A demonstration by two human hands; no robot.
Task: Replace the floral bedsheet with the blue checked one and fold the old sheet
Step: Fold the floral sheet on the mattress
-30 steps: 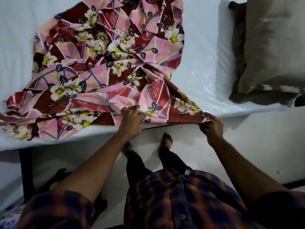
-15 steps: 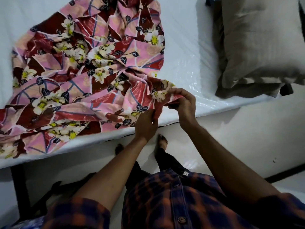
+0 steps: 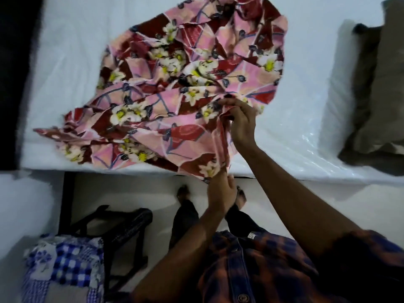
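Evidently got the floral bedsheet [image 3: 175, 84] off and heaped loose on the bare mattress [image 3: 72, 51], pinched its near edge with the right grip [image 3: 238, 123] above and the left grip [image 3: 220, 189] below, barely began folding, and left the blue checked sheet [image 3: 65, 263] bundled, unspread, low on the left.

- Cool, fairly dim indoor light from overhead; the white mattress [image 3: 76, 73] is the brightest surface.
- Glare glints on its plastic cover [image 3: 301, 154] at the right — small hard highlights.
- Motion blur smears the floral bedsheet [image 3: 175, 84]; petals and edges are soft.
- The far left corner drops to black, and the pillows [image 3: 382, 95] at the right are murky.
- Soft shadow lies on the floor [image 3: 371, 204] under the mattress edge.
- Wide-angle bowing curves that edge; the blue checked sheet [image 3: 65, 263], near left, is soft.
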